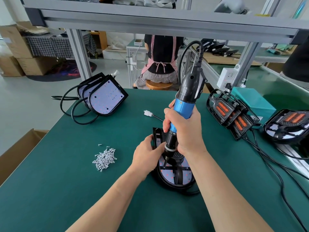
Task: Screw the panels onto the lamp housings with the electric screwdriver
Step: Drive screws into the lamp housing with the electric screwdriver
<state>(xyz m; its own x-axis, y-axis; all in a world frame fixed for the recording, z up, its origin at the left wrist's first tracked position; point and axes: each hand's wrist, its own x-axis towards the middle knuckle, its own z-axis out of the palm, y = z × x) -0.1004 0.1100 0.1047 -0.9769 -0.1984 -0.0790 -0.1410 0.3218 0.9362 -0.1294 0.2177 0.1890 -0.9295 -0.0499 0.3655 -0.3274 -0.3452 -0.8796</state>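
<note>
Green mat: right hand grips the screwdriver, left hand clasps the lamp housing; keep the bit plumb, pressure steady.

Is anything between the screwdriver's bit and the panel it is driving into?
Nothing visible. The electric screwdriver, gripped by the right hand, has its bit down on the panel inside the lamp housing. The left hand holds the housing's edge, beside the bit.

green bench mat | aluminium frame | cardboard boxes | grey floor
</note>
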